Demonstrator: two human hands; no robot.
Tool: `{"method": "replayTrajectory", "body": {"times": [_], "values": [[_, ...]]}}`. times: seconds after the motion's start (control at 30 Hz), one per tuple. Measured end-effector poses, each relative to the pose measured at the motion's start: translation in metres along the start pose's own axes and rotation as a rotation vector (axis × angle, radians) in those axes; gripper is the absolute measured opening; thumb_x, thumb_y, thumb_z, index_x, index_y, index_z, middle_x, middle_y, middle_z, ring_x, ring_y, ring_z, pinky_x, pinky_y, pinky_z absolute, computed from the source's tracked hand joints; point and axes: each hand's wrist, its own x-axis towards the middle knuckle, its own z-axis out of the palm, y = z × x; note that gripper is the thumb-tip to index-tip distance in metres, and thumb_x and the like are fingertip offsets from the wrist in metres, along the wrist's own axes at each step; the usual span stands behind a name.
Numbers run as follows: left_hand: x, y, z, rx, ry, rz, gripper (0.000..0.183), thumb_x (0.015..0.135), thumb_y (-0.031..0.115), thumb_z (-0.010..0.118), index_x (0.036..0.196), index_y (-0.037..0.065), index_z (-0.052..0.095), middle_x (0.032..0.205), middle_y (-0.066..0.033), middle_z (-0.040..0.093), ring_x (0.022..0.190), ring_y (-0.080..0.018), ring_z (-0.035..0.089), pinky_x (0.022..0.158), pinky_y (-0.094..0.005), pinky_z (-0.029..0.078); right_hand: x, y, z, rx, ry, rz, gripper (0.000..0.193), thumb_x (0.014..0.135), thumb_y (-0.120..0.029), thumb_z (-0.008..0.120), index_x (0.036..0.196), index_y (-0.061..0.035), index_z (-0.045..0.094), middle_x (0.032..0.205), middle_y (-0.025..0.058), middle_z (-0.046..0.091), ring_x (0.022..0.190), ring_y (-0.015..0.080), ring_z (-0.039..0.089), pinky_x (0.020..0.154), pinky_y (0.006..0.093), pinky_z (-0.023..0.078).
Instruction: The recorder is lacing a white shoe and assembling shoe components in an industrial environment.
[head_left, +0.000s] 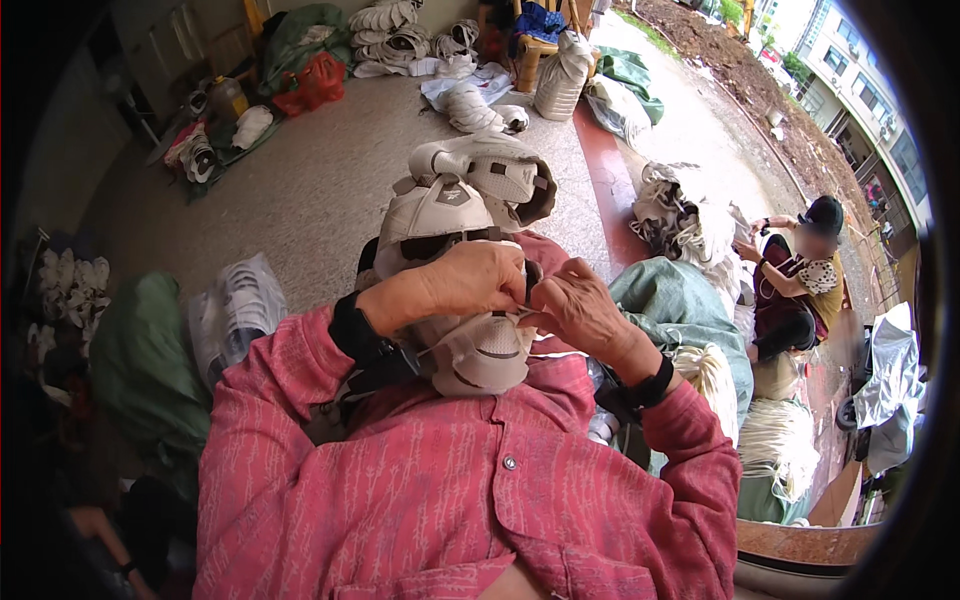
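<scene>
In my lap lies a pale beige shoe upper (pixel 482 355) with a perforated toe, directly under my two hands. My left hand (pixel 465 280) is closed over its upper edge, fingertips bunched at the lace opening. Close beside it, my right hand (pixel 585 312) is closed in a pinch on a thin white shoelace (pixel 522 312). The fingertips partly hide the lace and its holes. Just beyond my hands, more beige shoe uppers (pixel 435 215) are stacked, one curved upper (pixel 505 180) lying at the far side.
Green sacks stand at my left (pixel 145 360) and right (pixel 680 305). Bundles of white laces (pixel 778 445) lie at the right, near a seated person (pixel 800 270) in a black cap. Farther off are piled uppers (pixel 690 215), a red bag (pixel 312 84) and a wooden chair (pixel 535 50).
</scene>
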Motion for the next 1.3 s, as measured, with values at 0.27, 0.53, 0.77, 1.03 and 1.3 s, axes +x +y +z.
{"method": "replayTrajectory", "body": {"times": [0.27, 0.53, 0.77, 1.03, 1.3], "values": [[-0.020, -0.009, 0.000, -0.239, 0.394, 0.009, 0.012, 0.082, 0.013, 0.070, 0.090, 0.005, 0.072, 0.082, -0.0045, 0.064, 0.075, -0.0176, 0.064, 0.066, -0.0286, 0.050, 0.008, -0.003, -0.010, 0.316, -0.103, 0.219, 0.032, 0.081, -0.037, 0.072, 0.089, -0.0103, 0.056, 0.073, 0.0032, 0.058, 0.071, 0.0267, 0.056, 0.074, 0.0359, 0.041], [-0.081, -0.002, 0.005, -1.049, 0.523, -0.429, 0.015, 0.094, 0.014, 0.063, 0.099, 0.000, 0.066, 0.082, -0.0036, 0.065, 0.060, -0.0040, 0.056, 0.048, -0.0170, 0.043, 0.023, -0.025, 0.007, 0.163, -0.013, 0.300, 0.020, 0.087, -0.026, 0.066, 0.086, -0.0067, 0.062, 0.080, 0.0111, 0.062, 0.073, 0.0311, 0.063, 0.064, 0.0402, 0.047], [-0.097, -0.009, 0.037, -0.896, 0.445, -0.474, 0.015, 0.093, 0.016, 0.066, 0.093, 0.002, 0.068, 0.080, 0.0022, 0.064, 0.065, -0.0025, 0.054, 0.054, -0.0184, 0.043, 0.020, -0.032, -0.012, 0.062, 0.024, 0.364, 0.010, 0.087, -0.018, 0.066, 0.088, -0.0078, 0.066, 0.084, 0.0078, 0.062, 0.071, 0.0316, 0.063, 0.059, 0.0395, 0.047], [-0.086, 0.008, 0.030, -0.550, 0.442, -0.335, 0.016, 0.091, 0.016, 0.065, 0.086, 0.000, 0.068, 0.070, 0.0011, 0.064, 0.065, -0.0044, 0.054, 0.056, -0.0248, 0.045, 0.010, -0.027, -0.002, 0.260, 0.133, 0.487, 0.009, 0.084, -0.012, 0.071, 0.089, -0.0062, 0.067, 0.078, 0.0055, 0.062, 0.064, 0.0168, 0.062, 0.057, 0.0297, 0.047], [-0.078, 0.006, 0.035, -0.075, 0.521, -0.158, 0.017, 0.086, 0.012, 0.064, 0.076, 0.000, 0.058, 0.066, -0.0127, 0.059, 0.060, -0.0203, 0.061, 0.055, -0.0318, 0.046, 0.023, -0.030, 0.007, 0.797, 0.233, 0.546, 0.007, 0.088, -0.005, 0.067, 0.092, 0.0003, 0.066, 0.077, 0.0020, 0.061, 0.066, 0.0084, 0.060, 0.058, 0.0233, 0.047]]}}
